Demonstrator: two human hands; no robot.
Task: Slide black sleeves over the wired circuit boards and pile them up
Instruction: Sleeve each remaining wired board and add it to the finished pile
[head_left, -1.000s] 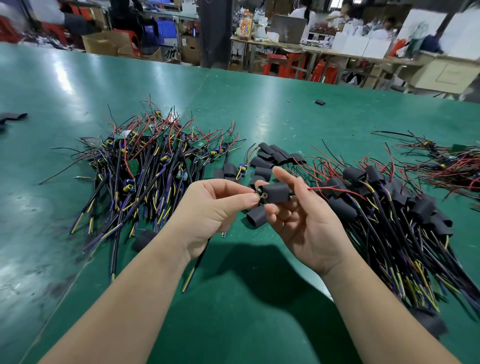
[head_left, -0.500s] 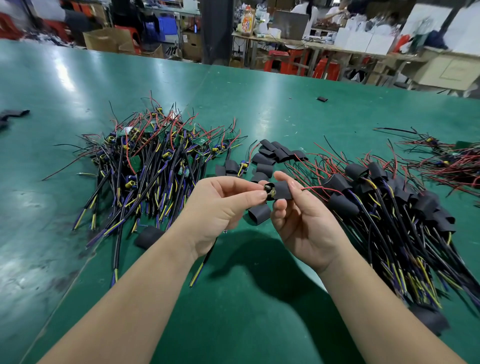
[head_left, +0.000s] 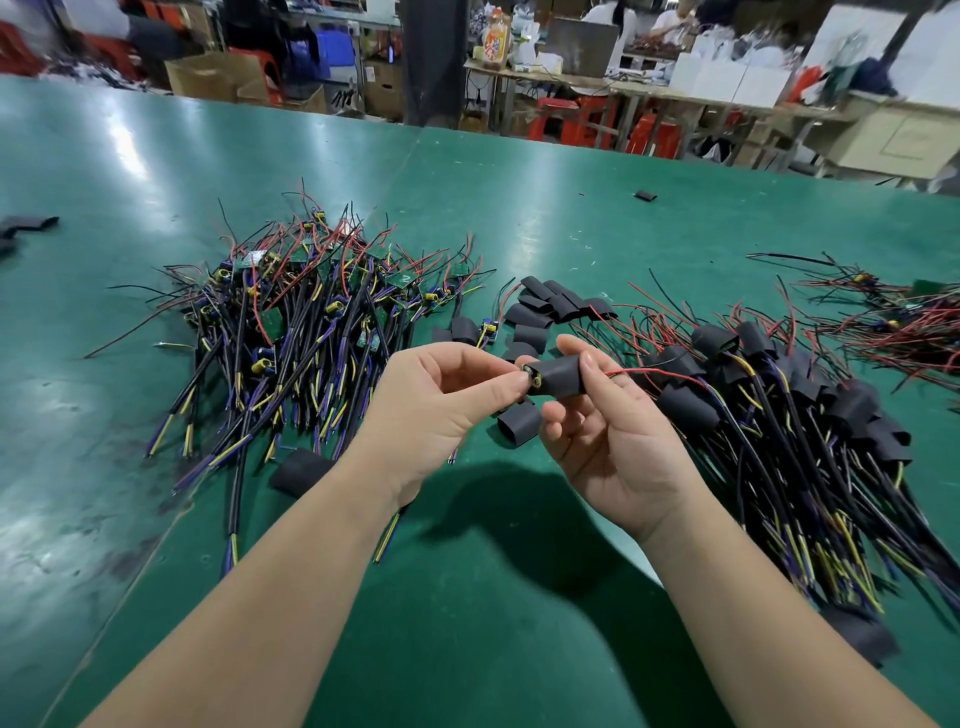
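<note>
Above the green table (head_left: 493, 571), my right hand (head_left: 608, 431) pinches a black sleeve (head_left: 558, 375) between thumb and fingers. A wired circuit board sits inside it, its end (head_left: 531, 375) poking out on the left. My left hand (head_left: 441, 400) grips that end with thumb and forefinger. A red wire (head_left: 654, 370) trails out of the sleeve's right side. A pile of bare wired boards (head_left: 301, 332) lies to the left. A pile of sleeved boards (head_left: 789, 415) lies to the right. Loose empty sleeves (head_left: 545, 312) lie just beyond my hands.
One loose sleeve (head_left: 519, 423) lies under my fingers, another (head_left: 301, 470) by my left forearm. More red-wired parts (head_left: 893, 322) sit at the far right. A stray sleeve (head_left: 645, 196) lies far back. Black pieces (head_left: 26, 224) rest at the left edge. Workbenches and boxes stand beyond.
My hands stay together on the sleeve and board. The board's end now pokes out further at the left of the sleeve. The view has tilted slightly.
</note>
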